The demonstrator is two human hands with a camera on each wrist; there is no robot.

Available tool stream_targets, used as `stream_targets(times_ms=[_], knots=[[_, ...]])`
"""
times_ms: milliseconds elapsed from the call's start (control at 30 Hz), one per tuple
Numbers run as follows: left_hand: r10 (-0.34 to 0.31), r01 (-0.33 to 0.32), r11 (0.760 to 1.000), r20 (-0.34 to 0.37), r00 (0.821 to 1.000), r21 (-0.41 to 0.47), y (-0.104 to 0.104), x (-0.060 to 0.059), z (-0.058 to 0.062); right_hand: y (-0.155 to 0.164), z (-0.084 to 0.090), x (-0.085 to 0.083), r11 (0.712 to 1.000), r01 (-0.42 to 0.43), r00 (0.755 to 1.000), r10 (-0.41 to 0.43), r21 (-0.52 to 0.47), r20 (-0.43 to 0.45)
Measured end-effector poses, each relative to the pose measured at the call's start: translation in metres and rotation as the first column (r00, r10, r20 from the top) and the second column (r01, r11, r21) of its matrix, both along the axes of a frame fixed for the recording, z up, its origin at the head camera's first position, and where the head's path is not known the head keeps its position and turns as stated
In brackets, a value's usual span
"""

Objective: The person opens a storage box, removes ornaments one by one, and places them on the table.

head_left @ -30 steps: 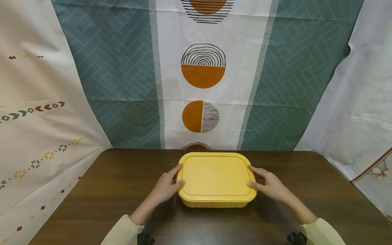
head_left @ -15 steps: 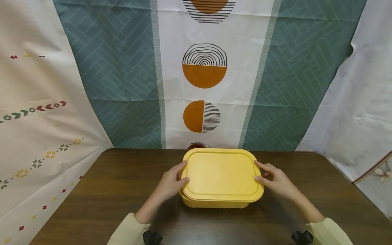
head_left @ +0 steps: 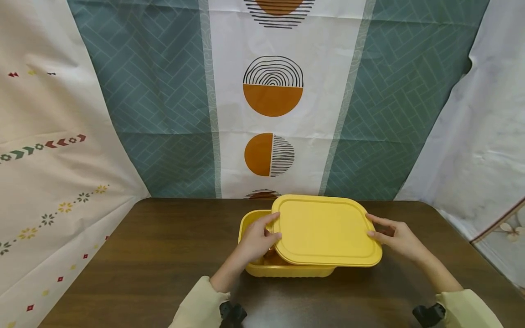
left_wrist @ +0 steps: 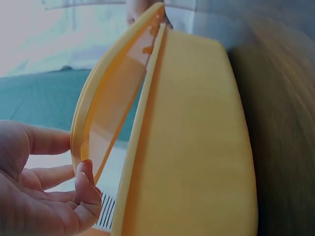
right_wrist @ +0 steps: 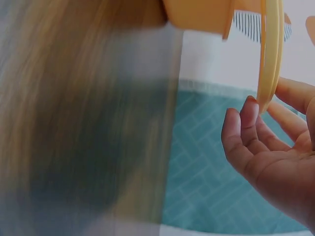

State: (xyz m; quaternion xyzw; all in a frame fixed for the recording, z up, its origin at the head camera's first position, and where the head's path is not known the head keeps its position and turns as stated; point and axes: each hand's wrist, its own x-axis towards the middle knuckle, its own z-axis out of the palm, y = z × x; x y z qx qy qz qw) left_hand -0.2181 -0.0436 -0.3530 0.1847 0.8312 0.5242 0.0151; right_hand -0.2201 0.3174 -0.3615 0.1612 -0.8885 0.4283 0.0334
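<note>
Seen edge-on, the thin yellow lid [right_wrist: 269,59] is pinched at its rim by the right hand [right_wrist: 268,147], thumb on one face and fingers on the other, with the yellow container [right_wrist: 197,14] just beside it and teal patterned cloth [right_wrist: 206,191] behind.

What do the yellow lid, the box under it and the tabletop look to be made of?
Lid: probably thin moulded plastic, matte, with a raised rim. Box: seemingly the same yellow plastic, ribbed wall. Table: dark wood or wood-look laminate, slightly glossy, with visible grain.
</note>
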Motion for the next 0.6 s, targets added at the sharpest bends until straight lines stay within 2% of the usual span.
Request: stream_targets(times_ms=[200,467,600], knots=[[-0.021,0.021,0.999,0.002,1.0,0.042,0.029,0.002,0.0,0.028,-0.002,0.001,0.997,0.058,0.997,-0.059,0.044,0.039],[0.015,-0.02,0.995,0.049,0.999,0.101,0.076,0.004,0.003,0.07,-0.004,0.0,0.997,0.069,0.995,-0.071,0.032,0.066],[0.028,-0.037,0.989,0.061,0.998,0.14,0.1,0.008,0.005,0.092,-0.005,0.0,0.996,0.076,0.99,-0.08,0.035,0.119]])
